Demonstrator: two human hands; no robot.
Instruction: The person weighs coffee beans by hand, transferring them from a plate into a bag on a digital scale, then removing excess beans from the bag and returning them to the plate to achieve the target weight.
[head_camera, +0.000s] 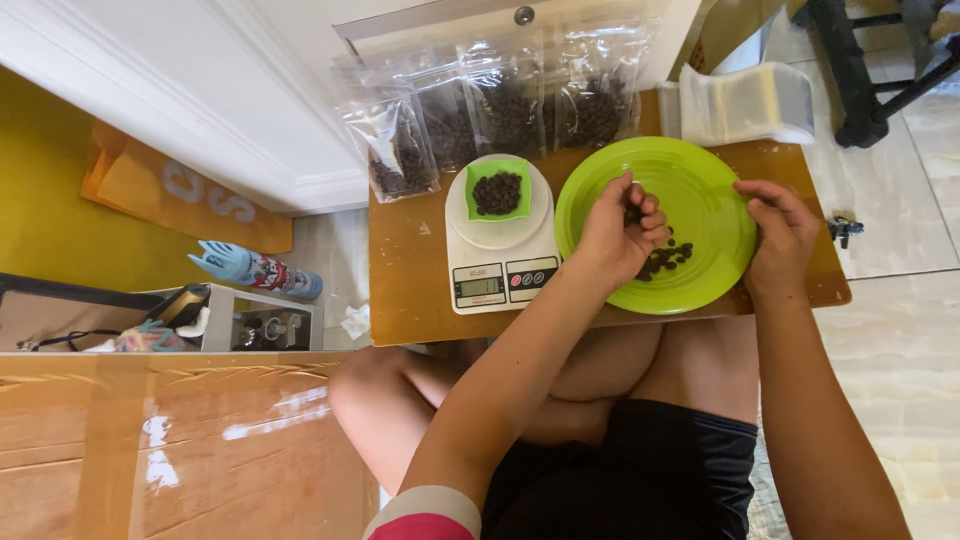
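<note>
From the head camera, the left hand (618, 236) hovers over the green plate (700, 185), its fingers pinched together on a few dark beans (668, 258). The right hand (782, 238) rests on the plate's right rim, fingers curled loosely, clamped on nothing I can see. A loose pinch could scatter beans across the worktop (405, 285). Left of the plate stands a scale (497, 272) carrying a green tray (497, 190); filled bags (500, 110) crowd the far edge.
</note>
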